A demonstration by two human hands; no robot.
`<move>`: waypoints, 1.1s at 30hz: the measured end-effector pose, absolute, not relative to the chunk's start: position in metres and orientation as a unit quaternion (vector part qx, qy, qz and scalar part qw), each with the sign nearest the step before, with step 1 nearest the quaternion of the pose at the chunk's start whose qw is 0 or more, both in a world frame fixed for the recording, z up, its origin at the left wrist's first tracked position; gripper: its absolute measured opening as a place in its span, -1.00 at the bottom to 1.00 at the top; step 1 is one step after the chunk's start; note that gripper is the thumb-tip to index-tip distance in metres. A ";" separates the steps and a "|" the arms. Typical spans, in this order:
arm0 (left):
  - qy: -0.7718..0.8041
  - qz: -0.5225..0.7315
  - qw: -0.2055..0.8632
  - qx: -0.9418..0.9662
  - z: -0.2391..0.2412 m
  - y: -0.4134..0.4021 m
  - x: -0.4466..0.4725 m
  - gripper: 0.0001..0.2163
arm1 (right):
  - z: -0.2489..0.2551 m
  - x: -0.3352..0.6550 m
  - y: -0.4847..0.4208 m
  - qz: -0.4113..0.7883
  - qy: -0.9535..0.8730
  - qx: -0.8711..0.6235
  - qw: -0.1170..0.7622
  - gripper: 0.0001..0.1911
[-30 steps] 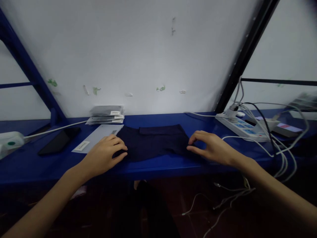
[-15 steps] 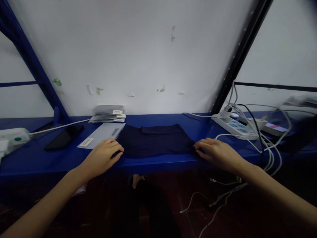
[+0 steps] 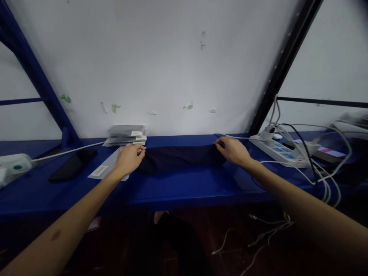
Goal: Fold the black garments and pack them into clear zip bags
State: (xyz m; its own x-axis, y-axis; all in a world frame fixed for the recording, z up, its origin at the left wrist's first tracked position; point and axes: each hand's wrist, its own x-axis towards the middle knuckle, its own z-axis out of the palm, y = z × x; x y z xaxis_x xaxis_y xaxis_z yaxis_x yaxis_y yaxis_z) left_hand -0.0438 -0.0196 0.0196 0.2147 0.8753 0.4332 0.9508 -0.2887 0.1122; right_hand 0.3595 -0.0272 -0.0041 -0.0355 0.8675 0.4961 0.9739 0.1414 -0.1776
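Observation:
A dark navy garment (image 3: 179, 158) lies folded into a narrow strip across the blue shelf (image 3: 184, 188). My left hand (image 3: 130, 158) pinches its left end, fingers closed on the cloth. At the garment's right end my right hand (image 3: 232, 150) grips the far corner in the same way. Both arms reach forward over the shelf's front edge. Under my left hand lies a flat grey plastic bag (image 3: 105, 166) with a white label.
A stack of packed grey bags (image 3: 125, 135) sits against the white wall. A black phone (image 3: 72, 164) lies at the left, beside a white device (image 3: 13, 164) with a cable. A power strip (image 3: 278, 148) with many white and black cables (image 3: 319, 161) fills the right.
Both hands took hold of the garment's near edge and carried it away from me, folding the cloth over into a narrower strip. The front part of the shelf now shows bare.

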 end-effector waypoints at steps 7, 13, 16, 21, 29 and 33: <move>-0.595 -0.178 0.118 -0.775 -0.002 0.001 -0.042 -0.76 | -0.030 0.349 0.014 -0.057 -0.700 -0.672 0.234 -0.71; -0.598 -0.178 0.100 -0.775 -0.018 0.005 -0.046 -0.79 | -0.055 0.352 0.015 -0.061 -0.674 -0.698 0.235 -0.56; -0.599 -0.186 0.089 -0.774 -0.020 0.008 -0.049 -0.79 | -0.059 0.353 0.013 -0.062 -0.681 -0.689 0.241 -0.55; -0.595 -0.211 0.083 -0.771 -0.022 0.007 -0.051 -0.80 | -0.059 0.355 0.011 -0.053 -0.686 -0.674 0.270 -0.62; -0.599 -0.215 0.067 -0.768 -0.019 0.001 -0.046 -0.81 | -0.056 0.357 0.001 0.001 -0.625 -0.690 0.366 -0.70; -0.597 -0.221 0.070 -0.768 -0.019 -0.001 -0.044 -0.83 | -0.056 0.358 0.000 -0.002 -0.620 -0.682 0.388 -0.70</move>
State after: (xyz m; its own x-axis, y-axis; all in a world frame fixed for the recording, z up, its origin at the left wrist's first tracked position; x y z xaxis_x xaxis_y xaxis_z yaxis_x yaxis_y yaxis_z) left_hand -0.0442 -0.0014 -0.0186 0.1891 0.8863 0.4227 0.9482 -0.2767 0.1560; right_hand 0.3581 -0.0002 -0.0562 0.2317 0.8440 0.4837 0.8474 0.0691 -0.5265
